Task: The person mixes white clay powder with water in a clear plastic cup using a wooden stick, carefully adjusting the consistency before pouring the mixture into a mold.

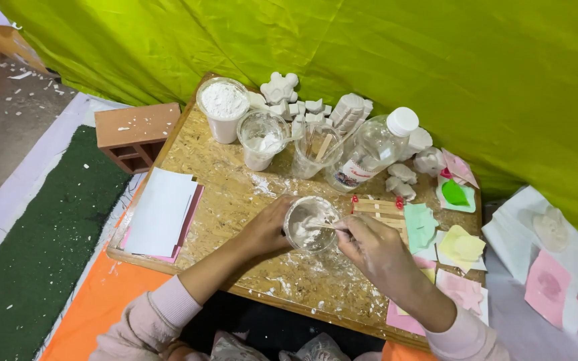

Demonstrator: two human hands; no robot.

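My left hand (264,229) grips the side of a clear plastic cup (310,223) of wet white paste, standing on a chipboard table (229,194). In my right hand (374,251) is a wooden stick (328,226) whose tip is down in the paste. Behind it stand a cup of white powder (223,108), a smeared cup (263,138), a cup with sticks (316,150) and a clear bottle with a white cap (373,146).
White plaster casts (316,107) line the table's back edge. Coloured moulds (459,249) and wooden sticks (377,208) lie at the right, a paper stack (162,212) at the left. A hollow brick (135,134) sits off the left corner. Green cloth (436,60) hangs behind.
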